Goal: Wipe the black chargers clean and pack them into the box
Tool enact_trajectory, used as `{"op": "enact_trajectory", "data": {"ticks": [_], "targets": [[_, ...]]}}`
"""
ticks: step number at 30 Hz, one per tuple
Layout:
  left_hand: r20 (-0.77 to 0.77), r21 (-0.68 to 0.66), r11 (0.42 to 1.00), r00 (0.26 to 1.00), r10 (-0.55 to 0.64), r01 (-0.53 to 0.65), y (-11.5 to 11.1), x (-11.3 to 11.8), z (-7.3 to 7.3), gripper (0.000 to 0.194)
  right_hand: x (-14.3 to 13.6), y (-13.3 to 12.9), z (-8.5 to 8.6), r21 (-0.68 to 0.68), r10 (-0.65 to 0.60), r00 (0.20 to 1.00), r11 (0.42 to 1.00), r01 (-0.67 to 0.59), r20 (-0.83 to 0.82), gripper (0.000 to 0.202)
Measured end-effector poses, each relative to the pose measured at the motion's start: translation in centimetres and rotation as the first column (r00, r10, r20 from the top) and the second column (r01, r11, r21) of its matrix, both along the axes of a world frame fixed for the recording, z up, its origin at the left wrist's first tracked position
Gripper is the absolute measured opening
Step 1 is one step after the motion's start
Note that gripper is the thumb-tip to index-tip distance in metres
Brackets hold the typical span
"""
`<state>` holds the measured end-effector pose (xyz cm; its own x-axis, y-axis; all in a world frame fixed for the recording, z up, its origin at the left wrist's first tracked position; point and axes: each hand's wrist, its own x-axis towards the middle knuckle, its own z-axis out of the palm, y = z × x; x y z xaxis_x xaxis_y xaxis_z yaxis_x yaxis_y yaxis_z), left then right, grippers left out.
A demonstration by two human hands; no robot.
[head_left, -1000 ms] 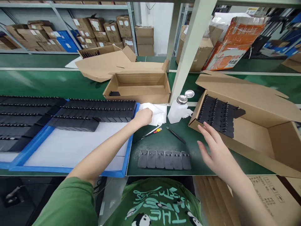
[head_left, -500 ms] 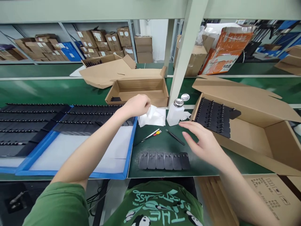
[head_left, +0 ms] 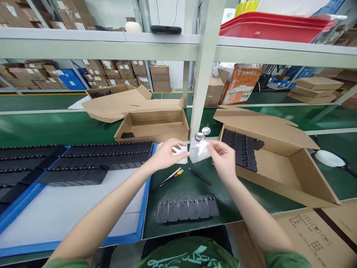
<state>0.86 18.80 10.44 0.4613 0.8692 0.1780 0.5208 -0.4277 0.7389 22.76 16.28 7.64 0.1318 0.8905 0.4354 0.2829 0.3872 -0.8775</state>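
A thin white tissue [head_left: 198,152] hangs between my hands, above the table. My right hand [head_left: 224,158] pinches its right edge between thumb and fingers. My left hand [head_left: 169,155] curls at the other side, with crumpled white tissue showing between its thumb and index finger. Behind the tissue stands a white bottle, mostly hidden, its metal cap [head_left: 199,137] and raised lid [head_left: 206,131] in sight. Nearer me lie pale tweezers with red and yellow marks [head_left: 172,176] and dark tweezers [head_left: 199,176]. A row of several black tabs with paired studs [head_left: 188,208] lies at the front.
On the left, blue-edged trays [head_left: 143,208] hold rows of black pieces [head_left: 108,154]. An open carton [head_left: 156,124] stands behind my hands. Another open carton [head_left: 281,163], on the right, contains black studded pieces [head_left: 241,149]. A pale post [head_left: 205,67] rises behind the bottle.
My right hand has moved from beside the bottle up to the tissue and now grips it. The tissue has been lifted in front of the bottle. The camera view has tilted up.
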Motion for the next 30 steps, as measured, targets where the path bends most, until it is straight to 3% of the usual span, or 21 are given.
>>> {"op": "enact_trajectory", "data": {"ticks": [2,5,10,14,18,24,27,30], "targets": [[0.023,0.015,0.999,0.999,0.035,-0.035,2.1,1.1,-1.9,0.069,1.3,1.0,0.3,0.106,-0.140,0.989,0.985,0.133,0.055,0.031],[0.050,0.040,0.998,0.997,-0.052,0.050,5.0,3.2,-4.6,0.090,1.5,2.5,0.1,0.194,-0.156,0.970,0.974,0.119,0.187,0.023],[0.070,0.082,0.985,0.985,-0.156,0.150,6.9,5.9,-6.9,0.047,-0.2,2.9,-1.3,0.247,-0.131,0.949,0.967,0.059,0.286,0.027],[0.000,0.127,0.976,0.984,-0.176,0.174,6.9,6.9,-6.9,0.043,-0.1,2.9,-1.3,0.226,-0.144,0.962,0.970,0.091,0.232,0.027],[-0.157,0.155,0.981,0.983,-0.092,0.116,6.3,7.8,-5.1,0.043,0.6,2.9,-1.0,0.145,-0.153,0.983,0.980,0.137,0.105,0.027],[-0.459,0.215,0.976,0.886,0.059,0.046,6.2,8.6,1.2,0.045,0.8,3.4,-1.0,0.056,-0.198,0.954,0.975,0.215,-0.224,0.040],[-0.586,0.235,0.971,0.804,0.101,0.049,6.4,8.2,4.1,0.046,0.6,4.3,-0.7,-0.011,-0.129,0.904,0.991,0.136,-0.408,0.041],[-0.678,0.249,0.967,0.724,0.130,0.059,6.5,7.6,5.9,0.049,0.8,5.2,0.2,-0.079,-0.027,0.818,0.997,-0.023,-0.575,0.034]]}}
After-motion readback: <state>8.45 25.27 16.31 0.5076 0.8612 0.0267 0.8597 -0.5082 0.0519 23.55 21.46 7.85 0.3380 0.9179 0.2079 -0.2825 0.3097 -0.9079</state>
